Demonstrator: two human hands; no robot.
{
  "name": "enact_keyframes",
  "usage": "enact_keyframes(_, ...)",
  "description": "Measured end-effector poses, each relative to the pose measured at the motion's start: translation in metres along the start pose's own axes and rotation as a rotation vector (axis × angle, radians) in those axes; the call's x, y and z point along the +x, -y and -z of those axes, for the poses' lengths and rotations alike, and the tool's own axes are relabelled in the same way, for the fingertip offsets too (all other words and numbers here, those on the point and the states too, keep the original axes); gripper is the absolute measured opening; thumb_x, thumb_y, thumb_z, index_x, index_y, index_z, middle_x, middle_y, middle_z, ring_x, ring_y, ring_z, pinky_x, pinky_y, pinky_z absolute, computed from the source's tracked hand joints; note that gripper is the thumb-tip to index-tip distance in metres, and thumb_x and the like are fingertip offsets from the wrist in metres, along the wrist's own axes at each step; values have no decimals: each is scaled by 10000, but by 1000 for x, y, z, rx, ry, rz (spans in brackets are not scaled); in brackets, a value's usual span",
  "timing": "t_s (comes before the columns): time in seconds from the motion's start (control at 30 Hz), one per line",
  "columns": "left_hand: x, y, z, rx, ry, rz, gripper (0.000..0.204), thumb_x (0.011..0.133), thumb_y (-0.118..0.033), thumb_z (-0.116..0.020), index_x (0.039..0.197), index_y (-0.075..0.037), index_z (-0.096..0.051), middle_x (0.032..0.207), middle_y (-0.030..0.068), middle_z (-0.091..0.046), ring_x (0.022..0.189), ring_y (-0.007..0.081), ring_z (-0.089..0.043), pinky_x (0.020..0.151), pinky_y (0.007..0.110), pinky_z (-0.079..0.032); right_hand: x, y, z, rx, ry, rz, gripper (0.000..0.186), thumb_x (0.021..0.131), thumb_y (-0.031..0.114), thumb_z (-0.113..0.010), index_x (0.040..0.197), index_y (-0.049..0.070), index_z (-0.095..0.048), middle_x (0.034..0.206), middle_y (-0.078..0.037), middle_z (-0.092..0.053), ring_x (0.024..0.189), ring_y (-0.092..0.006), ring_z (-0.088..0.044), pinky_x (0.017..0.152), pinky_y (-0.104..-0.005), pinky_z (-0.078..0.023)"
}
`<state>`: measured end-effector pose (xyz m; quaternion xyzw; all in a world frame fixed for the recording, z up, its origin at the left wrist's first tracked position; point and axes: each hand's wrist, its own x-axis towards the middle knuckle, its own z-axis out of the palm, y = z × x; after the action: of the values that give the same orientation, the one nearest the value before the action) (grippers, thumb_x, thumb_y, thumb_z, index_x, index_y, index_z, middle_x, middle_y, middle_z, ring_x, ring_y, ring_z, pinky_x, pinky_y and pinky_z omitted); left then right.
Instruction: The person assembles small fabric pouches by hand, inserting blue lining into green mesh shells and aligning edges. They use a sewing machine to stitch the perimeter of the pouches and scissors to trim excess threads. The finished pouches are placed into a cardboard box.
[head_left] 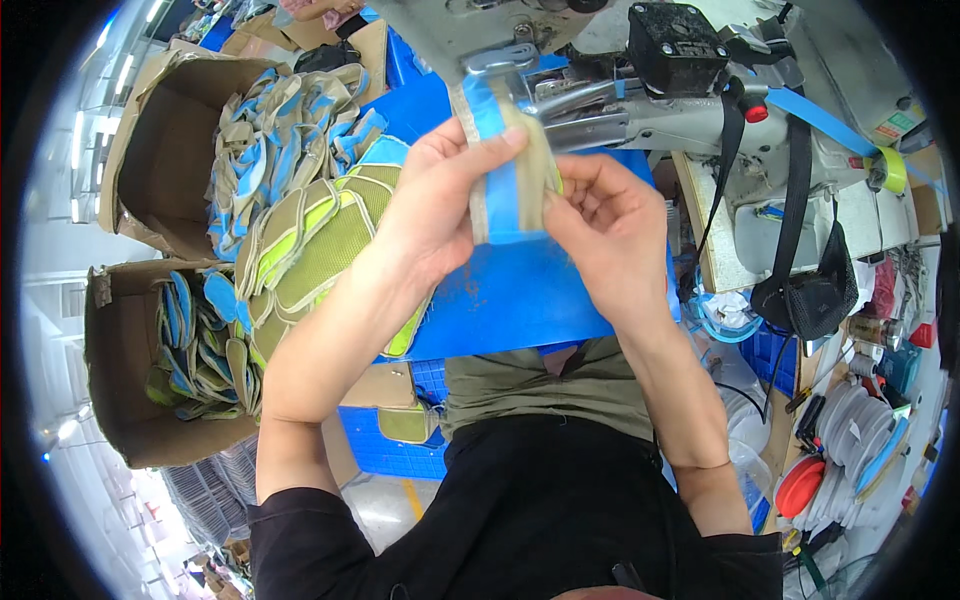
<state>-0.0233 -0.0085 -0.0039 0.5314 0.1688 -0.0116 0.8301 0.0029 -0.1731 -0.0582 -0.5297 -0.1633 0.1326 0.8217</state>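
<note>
In front of the sewing machine (590, 125) I hold a beige fabric piece (503, 185) with a bright blue stripe down it. My left hand (435, 190) grips its left side, thumb lying across the front. At the opposite edge, my right hand (612, 225) pinches the piece between thumb and fingers, where a bit of yellow-green trim shows. The top of the fabric reaches up beside the machine's metal presser part (500, 60); whether it lies under that part I cannot tell. Beside my left forearm is a pile of olive-green mesh pieces (335, 245) with yellow-green edging.
Below my hands is a blue work surface (480, 310). Two cardboard boxes stand at left, an upper one (150, 160) next to heaped blue-and-beige pieces (270, 150) and a lower one (115, 370) holding green pieces. Black straps (795, 200) hang at right, near white reels (850, 430).
</note>
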Motion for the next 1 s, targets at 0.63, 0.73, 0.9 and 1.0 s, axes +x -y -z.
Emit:
enact_keyframes(0.63,-3,5,-1,147,5,-61,288,875,-128,-829,1101,-15,-692,1007,79,-742,871,154,-708,775,325,-587,16,-10,6,-241,-10,198,226,842,48,-740,1062,-2,-736,881,-47,-743,839,-110,-693,788,-275,-547)
enact_keyframes(0.73,0,7,1,149,2,-66,283,873,-125,-832,1092,-16,-690,1002,79,-742,868,158,-710,773,325,-588,16,-10,5,-249,-17,197,224,850,51,-740,1067,-1,-733,883,-40,-742,820,-104,-690,757,-272,-549)
enact_keyframes(0.9,-2,5,-3,138,8,-69,274,872,-129,-836,1078,-24,-690,995,77,-742,855,159,-709,756,319,-583,9,-6,1,-188,-41,132,217,864,49,-739,1076,3,-730,885,-33,-739,797,-95,-687,706,-267,-548)
enact_keyframes(1.0,7,-1,-1,189,-7,-46,281,874,-142,-839,1084,-31,-688,995,73,-743,850,153,-709,751,318,-582,15,-6,0,-222,-56,149,214,870,41,-734,1081,7,-731,889,-36,-741,824,-96,-697,720,-269,-550)
